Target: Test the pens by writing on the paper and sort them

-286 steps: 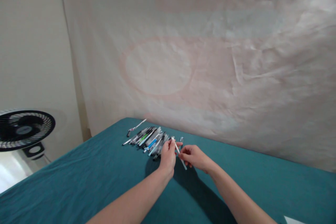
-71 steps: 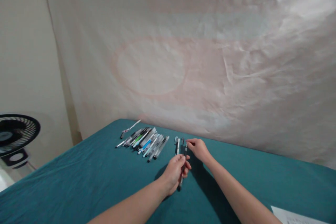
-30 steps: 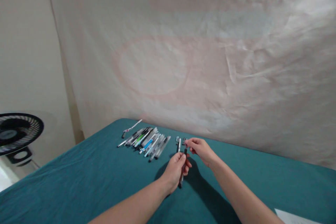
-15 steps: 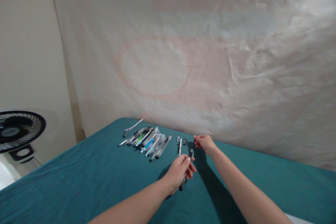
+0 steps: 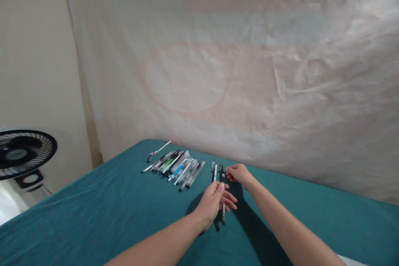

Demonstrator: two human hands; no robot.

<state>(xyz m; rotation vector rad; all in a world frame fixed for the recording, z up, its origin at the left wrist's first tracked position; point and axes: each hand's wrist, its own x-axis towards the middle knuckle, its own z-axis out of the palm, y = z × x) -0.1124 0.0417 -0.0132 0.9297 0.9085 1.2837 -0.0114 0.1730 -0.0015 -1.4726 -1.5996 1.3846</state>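
Observation:
My left hand [image 5: 208, 201] is closed round a slim pen [image 5: 223, 215] with a dark end, held over the cloth with its tip pointing away from me. Its other fingers are loosely spread. Just beyond, my right hand [image 5: 239, 174] has its fingertips pinched together close to the pen's far end; anything between them is too small to make out. A dark pen cap [image 5: 221, 167] lies beside those fingertips. Left of it rests a white pen [image 5: 215, 172], partly behind my left hand, with a clear cap [image 5: 213, 165] at its far end.
A pile of pens [image 5: 177, 168], mostly clear, black and white with some green and blue, lies left of my hands. Behind it are a thin white stick-like item [image 5: 162, 148] and a small dark piece. The green cloth [image 5: 124, 216] covers the table. A fan [image 5: 25, 153] stands at left.
My left hand has turned the pen more upright in view, pointing away from me. My right hand has moved left, closer to the dark cap and the pen's far end.

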